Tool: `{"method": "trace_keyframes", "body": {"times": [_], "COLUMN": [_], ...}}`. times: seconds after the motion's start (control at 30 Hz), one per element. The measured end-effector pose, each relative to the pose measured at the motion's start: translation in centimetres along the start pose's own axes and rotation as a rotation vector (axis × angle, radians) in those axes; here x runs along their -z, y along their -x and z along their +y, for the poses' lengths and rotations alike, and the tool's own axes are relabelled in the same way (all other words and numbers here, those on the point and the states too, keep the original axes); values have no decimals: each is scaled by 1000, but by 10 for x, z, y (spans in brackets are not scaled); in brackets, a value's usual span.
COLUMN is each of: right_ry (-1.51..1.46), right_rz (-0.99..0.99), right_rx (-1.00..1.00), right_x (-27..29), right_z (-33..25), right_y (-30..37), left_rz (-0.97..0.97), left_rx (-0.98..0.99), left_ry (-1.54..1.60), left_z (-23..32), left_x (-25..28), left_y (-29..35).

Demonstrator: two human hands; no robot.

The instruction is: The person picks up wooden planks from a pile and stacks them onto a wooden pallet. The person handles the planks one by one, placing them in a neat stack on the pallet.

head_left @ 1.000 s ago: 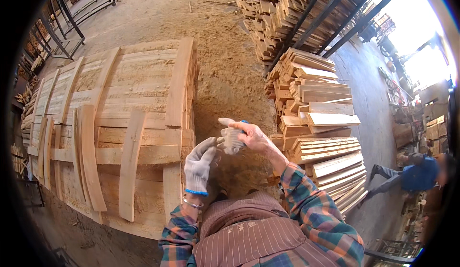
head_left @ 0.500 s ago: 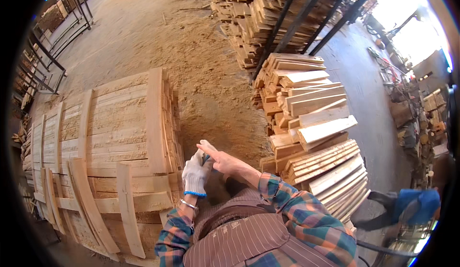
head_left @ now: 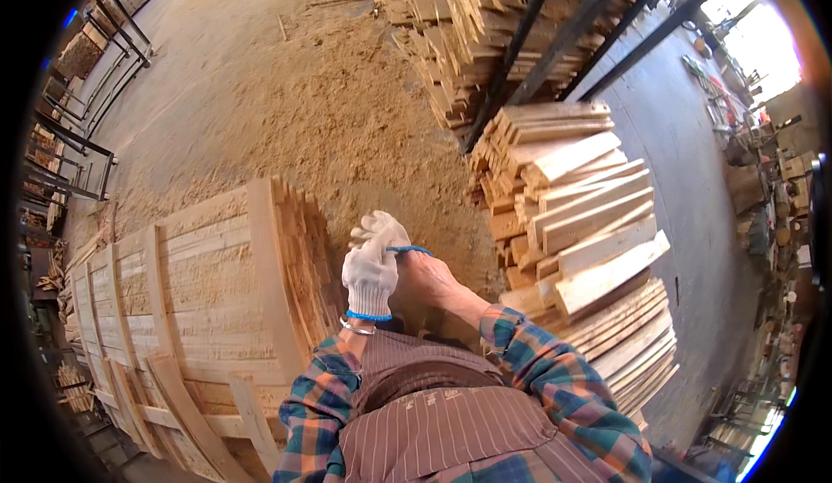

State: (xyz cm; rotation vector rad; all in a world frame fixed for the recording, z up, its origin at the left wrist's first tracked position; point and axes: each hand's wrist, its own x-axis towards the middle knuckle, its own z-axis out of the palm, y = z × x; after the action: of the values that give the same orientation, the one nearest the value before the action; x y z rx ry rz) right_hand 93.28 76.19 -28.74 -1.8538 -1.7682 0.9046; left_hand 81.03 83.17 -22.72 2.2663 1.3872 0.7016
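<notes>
My left hand point(head_left: 369, 273) wears a white knit work glove with a blue-edged cuff, and a light bracelet sits at its wrist. Its fingers are closed on a second white glove point(head_left: 379, 225), whose blue cuff edge point(head_left: 409, 249) faces my right hand. Bare at the back, my right hand point(head_left: 425, 277) is pressed against that cuff. Its fingers are hidden by the cuff and the left hand, so how far they reach inside cannot be told. Both hands are together in front of my striped brown apron point(head_left: 442, 431).
At the left stands a large stack of boards point(head_left: 208, 266) with slats across it. To the right lies a pile of short planks point(head_left: 589, 214), beside a dark metal rack point(head_left: 529, 41) holding more wood. Sawdust point(head_left: 338, 110) covers the floor ahead.
The right hand's fingers, stretched out in view before, are now hidden at the second glove's cuff. That glove has come into plain view. Both hands moved up and right in the picture.
</notes>
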Motion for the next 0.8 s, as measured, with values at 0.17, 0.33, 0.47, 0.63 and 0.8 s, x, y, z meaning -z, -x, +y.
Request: {"method": "trace_keyframes", "body": {"times": [0.17,0.33,0.47,0.63,0.8], "right_ry": [-629,-1607,-1787,-1486,-1253], "right_rz": [52,-14,76,-210,-636], "right_rx": [-248,-274,-331,-220,-41], "right_x": [29,101,68,73,43], "right_z": [17,9,32,-25,-103], "right_y": [-91,-194,-268,-344,-454], "left_rz": [-92,-111,-108,-92,81], "left_rx": [-155,-326,-202,-148,-2], "left_ry": [-50,-76,-125,-47,58], "left_z": [-9,-22,-61,-123,-180], "left_x": [-9,-11,5,4,28], "left_y": [-80,-163,-219,-288,-311]}}
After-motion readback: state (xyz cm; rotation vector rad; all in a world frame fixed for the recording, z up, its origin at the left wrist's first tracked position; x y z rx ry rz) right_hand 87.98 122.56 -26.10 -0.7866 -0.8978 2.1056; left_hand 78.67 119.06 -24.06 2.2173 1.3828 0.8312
